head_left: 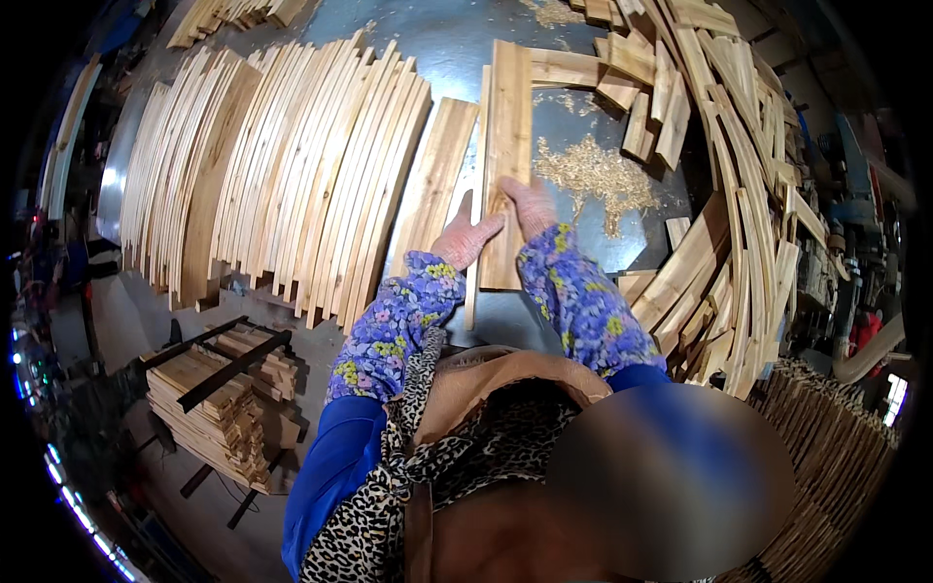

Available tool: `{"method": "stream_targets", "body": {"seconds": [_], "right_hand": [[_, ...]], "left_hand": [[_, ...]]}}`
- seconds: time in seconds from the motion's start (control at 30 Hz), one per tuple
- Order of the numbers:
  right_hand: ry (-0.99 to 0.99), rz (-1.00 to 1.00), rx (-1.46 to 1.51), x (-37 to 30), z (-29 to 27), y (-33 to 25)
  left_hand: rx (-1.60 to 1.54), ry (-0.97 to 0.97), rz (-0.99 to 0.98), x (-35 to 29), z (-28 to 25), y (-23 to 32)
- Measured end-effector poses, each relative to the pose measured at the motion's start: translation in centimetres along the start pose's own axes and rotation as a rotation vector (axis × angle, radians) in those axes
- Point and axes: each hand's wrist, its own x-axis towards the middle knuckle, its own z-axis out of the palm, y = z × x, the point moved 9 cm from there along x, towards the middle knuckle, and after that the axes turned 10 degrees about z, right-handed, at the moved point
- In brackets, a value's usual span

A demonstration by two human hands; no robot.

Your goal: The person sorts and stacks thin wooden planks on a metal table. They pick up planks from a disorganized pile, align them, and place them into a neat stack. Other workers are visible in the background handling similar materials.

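Note:
A wooden board (pixel 507 117) stretches away from me over the metal tabletop, between my two hands. Along its left edge runs a narrower wooden strip (pixel 472 291). My left hand (pixel 468 238) is closed on the left side, its thumb reaching across the strip onto the board. On the right edge, my right hand (pixel 532 207) grips the board, thumb over its upper face. The undersides of both hands are hidden. Another flat board (pixel 442 165) lies to the left of the strip. Beside it stands a long row of planks (pixel 311 165) set on edge.
Wood shavings (pixel 598 175) are scattered on the metal table (pixel 447 58) right of the board. Short offcuts (pixel 646 87) and a heap of long strips (pixel 739 223) crowd the right side. At lower left, stacked boards (pixel 209 398) rest on a dark metal rack (pixel 233 369).

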Motion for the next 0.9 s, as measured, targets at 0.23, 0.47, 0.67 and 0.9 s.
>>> {"method": "stream_targets", "body": {"seconds": [0.23, 0.47, 0.67, 0.9], "right_hand": [[0.003, -0.175, -0.266, -6.6, 0.1, 5.8], [0.081, -0.026, -0.332, -5.8, 4.2, 3.3], [0.111, -0.251, -0.597, -3.4, 5.7, 5.1], [-0.239, -0.136, -0.786, -6.3, 17.2, 2.8]], "left_hand": [[0.352, -0.059, 0.125, -3.4, 0.0, 0.5], [1.58, -0.784, 0.571, -7.2, -3.2, -0.3], [1.45, -0.62, 0.529, -7.7, -9.6, 2.3], [0.961, 0.123, 0.768, -8.3, -13.7, 9.1]]}}
